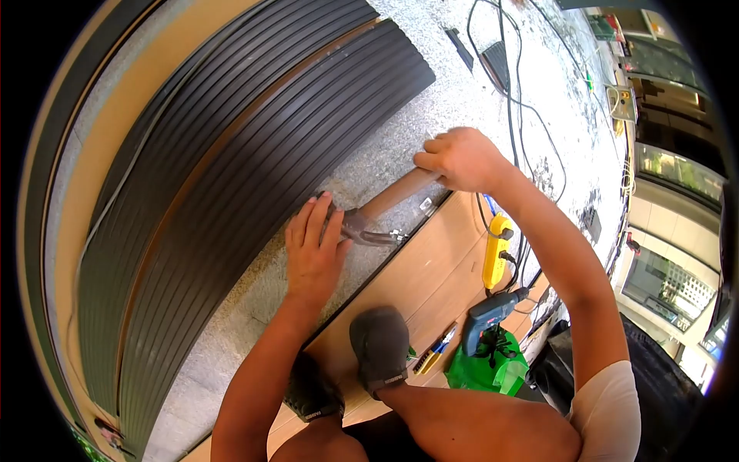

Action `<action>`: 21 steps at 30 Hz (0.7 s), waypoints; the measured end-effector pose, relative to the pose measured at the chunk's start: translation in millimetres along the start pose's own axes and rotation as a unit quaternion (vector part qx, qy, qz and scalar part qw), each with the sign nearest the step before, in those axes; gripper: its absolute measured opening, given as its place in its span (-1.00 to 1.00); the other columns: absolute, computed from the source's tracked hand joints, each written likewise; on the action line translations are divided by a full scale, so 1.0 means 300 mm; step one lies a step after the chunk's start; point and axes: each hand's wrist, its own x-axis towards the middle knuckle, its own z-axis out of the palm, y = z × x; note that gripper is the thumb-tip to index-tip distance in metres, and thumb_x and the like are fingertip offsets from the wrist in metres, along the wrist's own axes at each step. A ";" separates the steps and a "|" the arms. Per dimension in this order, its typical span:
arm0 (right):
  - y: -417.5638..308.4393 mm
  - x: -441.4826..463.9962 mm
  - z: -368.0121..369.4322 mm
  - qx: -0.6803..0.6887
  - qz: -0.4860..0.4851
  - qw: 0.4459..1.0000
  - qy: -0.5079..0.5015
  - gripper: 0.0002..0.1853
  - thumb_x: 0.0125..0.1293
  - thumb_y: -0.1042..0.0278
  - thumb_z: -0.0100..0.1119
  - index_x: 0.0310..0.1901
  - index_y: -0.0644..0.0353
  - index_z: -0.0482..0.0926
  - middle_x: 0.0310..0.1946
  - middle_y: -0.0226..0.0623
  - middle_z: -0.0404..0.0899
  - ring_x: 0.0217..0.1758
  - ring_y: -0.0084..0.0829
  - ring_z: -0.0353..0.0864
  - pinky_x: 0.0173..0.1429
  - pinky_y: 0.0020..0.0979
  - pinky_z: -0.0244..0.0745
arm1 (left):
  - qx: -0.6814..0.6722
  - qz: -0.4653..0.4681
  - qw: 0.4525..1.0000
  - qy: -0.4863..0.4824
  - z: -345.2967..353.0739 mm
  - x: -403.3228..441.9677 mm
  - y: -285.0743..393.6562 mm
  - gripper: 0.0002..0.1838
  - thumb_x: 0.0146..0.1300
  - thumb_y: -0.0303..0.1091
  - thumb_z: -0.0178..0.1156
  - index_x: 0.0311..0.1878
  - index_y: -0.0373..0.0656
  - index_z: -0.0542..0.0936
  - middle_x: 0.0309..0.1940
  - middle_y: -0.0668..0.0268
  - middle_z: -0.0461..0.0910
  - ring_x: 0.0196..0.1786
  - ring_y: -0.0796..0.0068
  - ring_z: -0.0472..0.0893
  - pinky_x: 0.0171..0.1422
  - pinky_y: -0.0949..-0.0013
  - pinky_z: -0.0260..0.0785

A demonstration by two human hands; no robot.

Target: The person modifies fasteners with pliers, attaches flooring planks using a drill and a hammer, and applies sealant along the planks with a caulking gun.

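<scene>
My right hand [466, 160] is closed around the wooden handle of a claw hammer [396, 194], near its end. The hammer lies low and slanted, with its metal head toward my left hand. The claw meets a small shiny metal clip [397, 236] at the dark edge of the wood-look boards [431, 266]. My left hand [314, 250] is at the other end of the hammer head, its fingers stretched out and apart; they appear to touch the head. Part of the head is hidden behind those fingers.
Dark ribbed panels [254, 154] lie on the left over rough concrete [239, 323]. To the right are a yellow power strip [496, 252], a blue drill [489, 316], a green bag [473, 369], a yellow-handled tool [433, 353] and loose black cables [509, 100]. My shoes [379, 346] stand on the boards.
</scene>
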 end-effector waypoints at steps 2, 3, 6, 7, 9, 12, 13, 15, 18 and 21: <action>-0.044 -0.123 0.019 0.048 0.126 0.991 -0.007 -0.82 0.12 0.33 0.40 -0.24 0.00 0.60 -0.40 -0.37 0.59 -0.24 -0.18 0.73 -0.22 -0.17 0.63 | -0.034 -0.013 0.996 0.084 -0.012 0.004 0.020 -0.50 0.19 -0.42 0.51 0.21 -0.12 0.61 0.27 0.12 0.50 0.28 -0.06 0.47 0.31 -0.07 0.38; -0.076 -0.192 0.034 0.075 0.184 0.980 -0.004 -0.80 0.12 0.34 0.41 -0.21 -0.01 0.62 -0.39 -0.35 0.61 -0.24 -0.17 0.74 -0.22 -0.16 0.63 | -0.037 -0.010 0.996 0.084 -0.013 -0.007 0.029 -0.50 0.19 -0.42 0.51 0.21 -0.12 0.61 0.27 0.12 0.50 0.28 -0.06 0.47 0.31 -0.07 0.38; -0.227 -0.382 0.084 0.162 0.376 0.912 0.036 -0.68 0.13 0.33 0.42 -0.04 -0.01 0.68 -0.31 -0.22 0.72 -0.20 -0.07 0.76 -0.16 -0.12 0.65 | -0.061 -0.052 0.994 0.076 0.012 -0.032 0.047 -0.56 0.21 -0.45 0.49 0.17 -0.14 0.63 0.18 0.15 0.57 0.22 0.00 0.53 0.29 0.02 0.44; -0.288 -0.434 0.103 0.194 0.439 0.876 0.047 -0.63 0.13 0.31 0.43 0.02 -0.01 0.69 -0.28 -0.16 0.75 -0.19 -0.02 0.76 -0.13 -0.11 0.66 | -0.085 -0.017 0.995 0.039 0.045 -0.028 0.045 -0.60 0.20 -0.47 0.43 0.12 -0.16 0.64 0.10 0.17 0.59 0.19 0.05 0.54 0.26 0.05 0.45; -0.409 -0.513 0.139 0.214 0.541 0.811 0.063 -0.58 0.15 0.26 0.43 0.07 0.08 0.67 -0.29 -0.03 0.74 -0.18 0.08 0.74 -0.10 -0.09 0.64 | -0.108 0.023 0.994 0.001 0.094 -0.001 0.051 -0.65 0.19 -0.50 0.38 0.07 -0.19 0.65 0.02 0.19 0.62 0.15 0.10 0.56 0.23 0.08 0.47; -0.584 -0.593 0.186 0.286 0.634 0.708 0.120 -0.58 0.19 0.26 0.39 0.06 0.23 0.65 -0.36 0.09 0.69 -0.26 0.10 0.72 -0.14 -0.08 0.58 | -0.118 0.087 0.986 -0.077 0.167 0.066 0.077 -0.70 0.20 -0.46 0.38 0.03 -0.11 0.70 -0.09 0.27 0.63 0.06 0.14 0.59 0.20 0.11 0.48; -0.631 -0.621 0.196 0.296 0.663 0.681 0.101 -0.59 0.18 0.25 0.38 0.04 0.23 0.66 -0.38 0.08 0.68 -0.28 0.07 0.72 -0.15 -0.09 0.57 | -0.118 0.102 0.983 -0.096 0.199 0.081 0.084 -0.74 0.18 -0.45 0.37 -0.03 -0.10 0.70 -0.12 0.27 0.61 0.04 0.14 0.58 0.17 0.10 0.47; -0.727 -0.672 0.219 0.337 0.686 0.633 0.129 -0.60 0.17 0.25 0.38 0.03 0.23 0.66 -0.39 0.04 0.67 -0.31 0.02 0.71 -0.17 -0.11 0.57 | -0.116 0.121 0.979 -0.114 0.233 0.101 0.090 -0.78 0.16 -0.44 0.37 -0.10 -0.08 0.70 -0.15 0.27 0.59 0.02 0.14 0.58 0.15 0.10 0.47; -0.844 -0.761 0.270 0.337 0.696 0.624 0.115 -0.60 0.16 0.26 0.38 0.03 0.19 0.66 -0.40 -0.01 0.66 -0.34 -0.04 0.69 -0.17 -0.13 0.57 | -0.085 0.138 0.979 -0.121 0.263 0.117 0.092 -0.86 0.12 -0.42 0.41 -0.25 -0.09 0.67 -0.20 0.26 0.57 -0.02 0.14 0.57 0.12 0.09 0.46; -0.943 -0.808 0.301 0.346 0.703 0.613 0.105 -0.59 0.15 0.26 0.38 0.06 0.13 0.67 -0.37 -0.04 0.68 -0.32 -0.07 0.70 -0.14 -0.14 0.59 | -0.128 0.140 0.975 -0.115 0.245 0.135 0.082 -0.86 0.10 -0.43 0.44 -0.32 -0.11 0.63 -0.23 0.27 0.56 -0.04 0.11 0.56 0.10 0.08 0.45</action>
